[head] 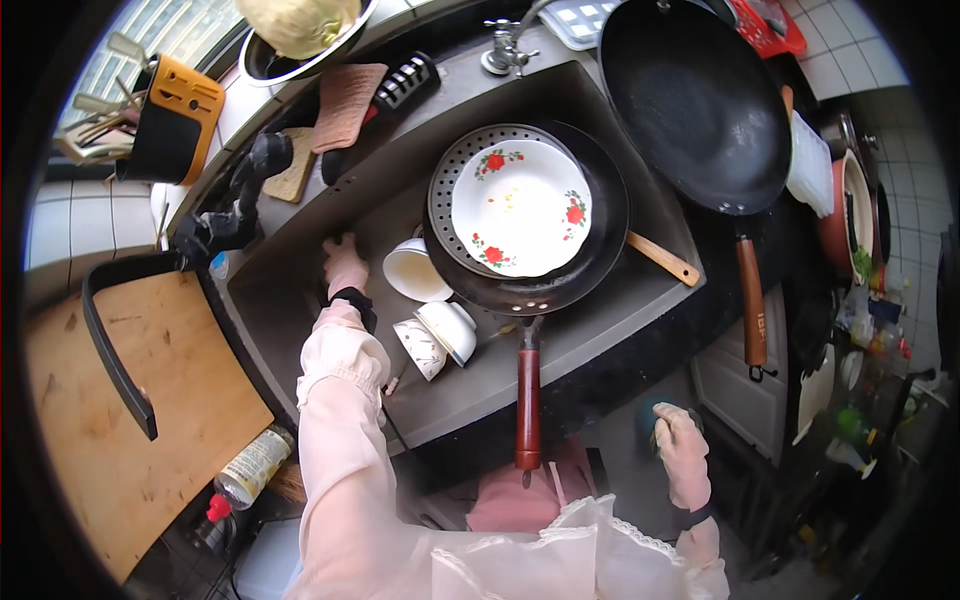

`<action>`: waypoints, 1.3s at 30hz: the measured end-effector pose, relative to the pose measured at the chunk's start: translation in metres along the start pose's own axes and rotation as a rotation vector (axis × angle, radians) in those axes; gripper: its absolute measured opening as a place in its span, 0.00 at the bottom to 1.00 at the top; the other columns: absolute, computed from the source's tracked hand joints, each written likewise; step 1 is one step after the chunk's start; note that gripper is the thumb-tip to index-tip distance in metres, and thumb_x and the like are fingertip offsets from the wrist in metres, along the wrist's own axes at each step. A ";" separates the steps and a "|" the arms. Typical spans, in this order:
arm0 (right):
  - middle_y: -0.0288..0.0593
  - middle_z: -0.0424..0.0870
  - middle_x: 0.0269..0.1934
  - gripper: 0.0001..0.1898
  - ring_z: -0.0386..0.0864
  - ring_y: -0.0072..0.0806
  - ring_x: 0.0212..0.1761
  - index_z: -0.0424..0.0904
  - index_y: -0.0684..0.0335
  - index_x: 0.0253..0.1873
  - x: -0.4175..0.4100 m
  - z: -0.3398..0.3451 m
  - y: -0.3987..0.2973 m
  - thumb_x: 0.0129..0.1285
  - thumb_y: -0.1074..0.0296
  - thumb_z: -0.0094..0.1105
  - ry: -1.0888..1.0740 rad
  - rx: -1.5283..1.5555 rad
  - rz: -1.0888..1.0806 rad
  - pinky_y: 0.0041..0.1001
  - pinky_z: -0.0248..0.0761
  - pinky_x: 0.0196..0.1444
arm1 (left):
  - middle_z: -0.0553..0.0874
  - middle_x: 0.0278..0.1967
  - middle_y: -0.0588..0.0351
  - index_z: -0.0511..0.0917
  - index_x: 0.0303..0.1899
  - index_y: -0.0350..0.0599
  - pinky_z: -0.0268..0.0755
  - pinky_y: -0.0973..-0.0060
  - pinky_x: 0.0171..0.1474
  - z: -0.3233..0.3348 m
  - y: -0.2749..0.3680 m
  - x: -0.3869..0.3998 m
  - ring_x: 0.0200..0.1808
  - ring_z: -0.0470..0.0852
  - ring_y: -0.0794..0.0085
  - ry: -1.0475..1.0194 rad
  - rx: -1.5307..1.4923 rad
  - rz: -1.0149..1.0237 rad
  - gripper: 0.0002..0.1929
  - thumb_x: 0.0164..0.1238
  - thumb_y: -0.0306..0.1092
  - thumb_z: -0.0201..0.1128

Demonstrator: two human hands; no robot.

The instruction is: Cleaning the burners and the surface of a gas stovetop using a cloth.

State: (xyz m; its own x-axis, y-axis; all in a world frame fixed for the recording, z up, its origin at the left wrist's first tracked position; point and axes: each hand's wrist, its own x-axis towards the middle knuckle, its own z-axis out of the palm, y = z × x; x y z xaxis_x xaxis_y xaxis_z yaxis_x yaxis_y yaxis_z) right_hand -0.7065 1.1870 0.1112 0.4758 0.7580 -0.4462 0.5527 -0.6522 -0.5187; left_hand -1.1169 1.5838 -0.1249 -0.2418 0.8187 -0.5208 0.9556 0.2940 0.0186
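My left hand (345, 264) reaches down inside the dark sink (270, 315) near its left wall; the fingertips are hard to make out. Just right of it lie a white bowl (417, 271) and two more bowls (448, 330) tipped on their sides. A wok (517, 301) with a red-brown wooden handle rests in the sink, holding a perforated metal steamer (444, 202) and a white plate with red roses (521, 206), which has small yellow bits on it. My right hand (681, 450) hangs away from the sink at the lower right, its fingers bent; a bluish round thing behind it is unclear.
A large frying pan (697, 105) lies right of the faucet (506, 52). A pink cloth (349, 105), a sponge (291, 166) and a knife sharpener (407, 81) sit along the back ledge. At left are a wooden board (150, 360), a bottle (253, 465) and a utensil holder (176, 120).
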 end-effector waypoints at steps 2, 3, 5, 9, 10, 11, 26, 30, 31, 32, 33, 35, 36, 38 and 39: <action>0.50 0.88 0.55 0.11 0.85 0.43 0.59 0.84 0.67 0.55 -0.001 -0.002 -0.002 0.71 0.75 0.57 0.009 0.007 0.008 0.34 0.75 0.65 | 0.66 0.76 0.46 0.70 0.72 0.61 0.77 0.54 0.68 -0.001 -0.006 0.004 0.69 0.77 0.41 0.007 0.012 -0.037 0.34 0.65 0.20 0.63; 0.50 0.88 0.55 0.11 0.85 0.43 0.59 0.84 0.67 0.54 -0.003 -0.003 -0.003 0.71 0.75 0.57 0.017 0.011 0.000 0.34 0.75 0.64 | 0.70 0.71 0.44 0.71 0.71 0.58 0.77 0.56 0.66 -0.004 -0.012 0.005 0.67 0.79 0.43 0.024 0.015 -0.029 0.33 0.63 0.20 0.62; 0.50 0.88 0.55 0.11 0.85 0.43 0.58 0.84 0.67 0.54 -0.012 -0.008 0.002 0.71 0.75 0.57 0.033 0.016 -0.032 0.34 0.76 0.64 | 0.80 0.61 0.42 0.73 0.68 0.52 0.78 0.59 0.62 -0.014 -0.028 -0.004 0.63 0.82 0.48 0.009 -0.072 0.052 0.31 0.61 0.20 0.60; 0.49 0.88 0.53 0.10 0.85 0.44 0.57 0.83 0.66 0.54 -0.029 -0.023 0.018 0.72 0.74 0.58 0.138 0.007 -0.142 0.34 0.77 0.61 | 0.86 0.50 0.44 0.74 0.66 0.48 0.78 0.65 0.54 -0.076 -0.008 -0.059 0.52 0.86 0.56 -0.045 -0.376 0.196 0.28 0.61 0.24 0.60; 0.49 0.88 0.52 0.10 0.85 0.44 0.56 0.83 0.65 0.54 -0.032 -0.026 0.022 0.72 0.74 0.59 0.164 0.003 -0.176 0.35 0.78 0.60 | 0.86 0.50 0.45 0.74 0.66 0.49 0.78 0.65 0.55 -0.083 -0.013 -0.068 0.53 0.86 0.57 -0.029 -0.389 0.215 0.27 0.62 0.24 0.60; 0.49 0.88 0.52 0.10 0.85 0.44 0.55 0.83 0.64 0.54 -0.035 -0.029 0.025 0.72 0.73 0.59 0.189 -0.001 -0.211 0.35 0.78 0.60 | 0.85 0.51 0.45 0.74 0.66 0.49 0.78 0.65 0.55 -0.089 -0.019 -0.076 0.54 0.86 0.58 -0.001 -0.370 0.232 0.27 0.63 0.25 0.60; 0.45 0.89 0.49 0.10 0.87 0.44 0.49 0.84 0.58 0.51 -0.198 -0.088 0.284 0.73 0.63 0.57 0.584 0.136 -0.022 0.38 0.81 0.53 | 0.80 0.59 0.62 0.72 0.72 0.49 0.73 0.80 0.56 -0.060 0.169 -0.456 0.56 0.79 0.79 -0.346 -0.901 0.809 0.26 0.76 0.20 0.60; 0.46 0.89 0.47 0.10 0.87 0.44 0.50 0.85 0.58 0.51 -0.279 -0.122 0.380 0.74 0.62 0.58 0.739 0.207 0.210 0.38 0.80 0.55 | 0.80 0.51 0.64 0.73 0.70 0.50 0.72 0.83 0.46 0.017 0.273 -0.685 0.45 0.79 0.82 -0.658 -0.754 0.987 0.24 0.77 0.23 0.61; 0.46 0.89 0.47 0.10 0.87 0.44 0.51 0.84 0.58 0.51 -0.299 -0.130 0.398 0.74 0.62 0.58 0.782 0.236 0.270 0.37 0.79 0.55 | 0.80 0.50 0.64 0.73 0.70 0.50 0.72 0.83 0.44 0.043 0.289 -0.717 0.43 0.78 0.82 -0.783 -0.717 1.019 0.23 0.77 0.23 0.61; 0.47 0.89 0.46 0.10 0.87 0.43 0.51 0.84 0.57 0.52 -0.321 -0.137 0.416 0.75 0.61 0.58 0.811 0.273 0.345 0.37 0.79 0.55 | 0.80 0.48 0.63 0.73 0.70 0.50 0.72 0.83 0.42 0.074 0.307 -0.748 0.41 0.78 0.82 -0.920 -0.673 1.041 0.23 0.77 0.24 0.61; 0.46 0.89 0.47 0.09 0.87 0.43 0.51 0.84 0.57 0.52 -0.344 -0.140 0.431 0.74 0.62 0.59 0.889 0.293 0.391 0.37 0.79 0.54 | 0.80 0.48 0.63 0.73 0.70 0.50 0.71 0.83 0.41 0.101 0.325 -0.780 0.40 0.77 0.82 -1.033 -0.625 1.077 0.23 0.77 0.23 0.61; 0.44 0.89 0.49 0.08 0.87 0.41 0.51 0.84 0.57 0.52 -0.378 -0.142 0.458 0.74 0.64 0.61 1.031 0.350 0.449 0.36 0.80 0.54 | 0.80 0.46 0.64 0.73 0.70 0.51 0.71 0.84 0.39 0.149 0.351 -0.832 0.39 0.77 0.83 -1.177 -0.532 1.136 0.24 0.76 0.23 0.61; 0.44 0.89 0.49 0.08 0.87 0.41 0.51 0.84 0.58 0.52 -0.394 -0.150 0.465 0.74 0.65 0.61 1.036 0.391 0.506 0.36 0.80 0.54 | 0.81 0.46 0.64 0.73 0.70 0.51 0.70 0.84 0.39 0.175 0.363 -0.853 0.39 0.76 0.84 -1.229 -0.485 1.164 0.24 0.76 0.22 0.61; 0.44 0.89 0.50 0.09 0.86 0.40 0.51 0.84 0.59 0.53 -0.429 -0.155 0.487 0.74 0.65 0.61 1.099 0.482 0.600 0.35 0.79 0.54 | 0.81 0.45 0.65 0.73 0.69 0.51 0.70 0.85 0.38 0.220 0.389 -0.904 0.38 0.76 0.85 -1.339 -0.401 1.235 0.24 0.75 0.22 0.61; 0.44 0.89 0.51 0.09 0.86 0.40 0.51 0.84 0.60 0.54 -0.450 -0.154 0.502 0.74 0.66 0.61 1.132 0.522 0.662 0.34 0.79 0.55 | 0.81 0.44 0.65 0.74 0.69 0.51 0.70 0.85 0.38 0.241 0.397 -0.932 0.38 0.76 0.85 -1.385 -0.351 1.240 0.23 0.75 0.22 0.62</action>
State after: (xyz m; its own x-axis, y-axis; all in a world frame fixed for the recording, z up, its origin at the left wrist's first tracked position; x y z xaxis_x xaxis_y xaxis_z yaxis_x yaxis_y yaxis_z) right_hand -0.5383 0.5181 0.1637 0.9660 -0.2578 -0.0207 -0.1814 -0.6184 -0.7647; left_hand -0.4717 0.8187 0.1616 0.9204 -0.2495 -0.3009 0.3436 0.1494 0.9272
